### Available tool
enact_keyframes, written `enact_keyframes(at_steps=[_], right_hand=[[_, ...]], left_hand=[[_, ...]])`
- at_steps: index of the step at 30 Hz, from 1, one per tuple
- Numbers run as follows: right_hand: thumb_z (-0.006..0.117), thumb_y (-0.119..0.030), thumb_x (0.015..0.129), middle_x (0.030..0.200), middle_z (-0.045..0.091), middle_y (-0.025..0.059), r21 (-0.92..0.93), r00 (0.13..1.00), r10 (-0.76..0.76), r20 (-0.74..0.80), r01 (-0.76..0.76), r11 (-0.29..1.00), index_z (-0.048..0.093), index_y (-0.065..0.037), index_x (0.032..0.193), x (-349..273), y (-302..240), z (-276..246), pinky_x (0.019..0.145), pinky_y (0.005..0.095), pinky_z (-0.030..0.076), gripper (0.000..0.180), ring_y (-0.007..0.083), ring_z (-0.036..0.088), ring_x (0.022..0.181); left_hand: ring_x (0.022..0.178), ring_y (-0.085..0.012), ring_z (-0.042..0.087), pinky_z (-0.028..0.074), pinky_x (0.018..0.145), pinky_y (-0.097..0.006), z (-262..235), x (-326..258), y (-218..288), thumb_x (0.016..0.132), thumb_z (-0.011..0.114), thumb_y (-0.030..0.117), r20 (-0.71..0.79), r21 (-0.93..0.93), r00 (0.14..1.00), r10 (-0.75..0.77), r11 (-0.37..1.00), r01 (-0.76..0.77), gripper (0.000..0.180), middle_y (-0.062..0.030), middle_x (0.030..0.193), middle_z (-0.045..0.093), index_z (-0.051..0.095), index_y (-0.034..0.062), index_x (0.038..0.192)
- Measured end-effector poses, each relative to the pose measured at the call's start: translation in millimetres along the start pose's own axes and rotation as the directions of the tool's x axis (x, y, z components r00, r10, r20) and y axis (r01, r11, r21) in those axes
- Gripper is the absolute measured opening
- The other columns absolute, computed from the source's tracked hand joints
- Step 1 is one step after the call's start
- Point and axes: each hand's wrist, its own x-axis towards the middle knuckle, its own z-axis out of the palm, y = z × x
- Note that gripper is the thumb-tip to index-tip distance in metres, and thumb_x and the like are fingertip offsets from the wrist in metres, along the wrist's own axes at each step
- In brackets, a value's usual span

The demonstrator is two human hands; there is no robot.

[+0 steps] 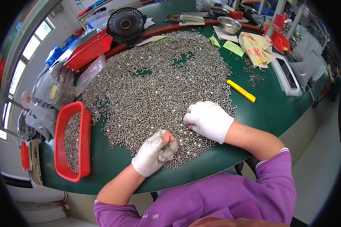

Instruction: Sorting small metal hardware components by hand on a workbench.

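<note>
A wide layer of small silver metal screws or pins (159, 90) covers the middle of the green table. At its near edge is my left hand (154, 154), in a white glove with bare fingertips. Its thumb and fingers curl together in a pinch; what they hold, if anything, is too small to make out. My right hand (210, 120), gloved in white too, rests over the pile's right side, fingers bent down against the small metal parts. Those fingertips are mostly hidden, and so is anything between them.
A red plastic basket (86, 151) with more metal parts stands at left, near bulging plastic bags (62, 92). A black fan (125, 24) and a red tray (89, 51) sit behind. To the right lie a yellow cutter-like tool (241, 91), a cloth bag (256, 48) and a phone-like device (287, 73).
</note>
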Motion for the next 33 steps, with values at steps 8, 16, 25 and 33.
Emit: enact_keyframes(at_steps=[8,16,25,33], right_hand=[[0.067,-0.019,0.077,0.089,0.063,0.0071,0.129,0.978,-0.07,-0.195,0.097,0.987,0.065,-0.011,0.087,3.1,-4.1,-9.9,0.071,0.0413,0.05,0.013,0.0289,0.061,0.083],[0.07,-0.021,0.075,0.087,0.063,0.0041,0.083,0.948,-0.219,-0.23,0.244,0.966,0.062,-0.013,0.086,2.2,-14.6,-18.5,0.067,0.0403,0.05,0.015,0.0279,0.06,0.077],[0.069,-0.027,0.079,0.085,0.063,0.0034,0.162,0.89,-0.361,-0.279,0.414,0.896,0.062,-0.014,0.089,3.1,-16.6,-13.4,0.061,0.0395,0.049,0.018,0.0273,0.061,0.072],[0.064,-0.029,0.081,0.081,0.06,0.0042,0.253,0.897,-0.37,-0.243,0.427,0.868,0.063,-0.014,0.09,0.8,-17.8,-12.9,0.064,0.0404,0.05,0.017,0.0275,0.06,0.077]], left_hand=[[0.055,-0.0071,0.034,0.027,0.051,-0.021,1.7,-2.8,2.7,0.091,0.061,0.042,-0.002,-0.008,1.0,-0.015,1.0,0.015,0.03,-0.0027,0.081,0.055,0.056,0.0135,0.1],[0.06,-0.0057,0.042,0.031,0.053,-0.019,3.2,-3.0,1.0,0.092,0.063,0.038,0.019,0.072,1.0,-0.001,0.997,-0.001,0.029,-0.0021,0.087,0.061,0.056,0.0116,0.103],[0.059,-0.0041,0.043,0.031,0.05,-0.018,6.4,-1.6,0.4,0.09,0.066,0.036,-0.018,0.167,0.999,-0.036,0.985,0.039,0.031,-0.0016,0.083,0.06,0.056,0.0085,0.101],[0.055,-0.0029,0.042,0.031,0.05,-0.017,11.6,-4.4,2.2,0.086,0.071,0.034,-0.068,0.19,0.996,-0.057,0.979,0.069,0.035,-0.0014,0.082,0.062,0.058,0.0081,0.105]])
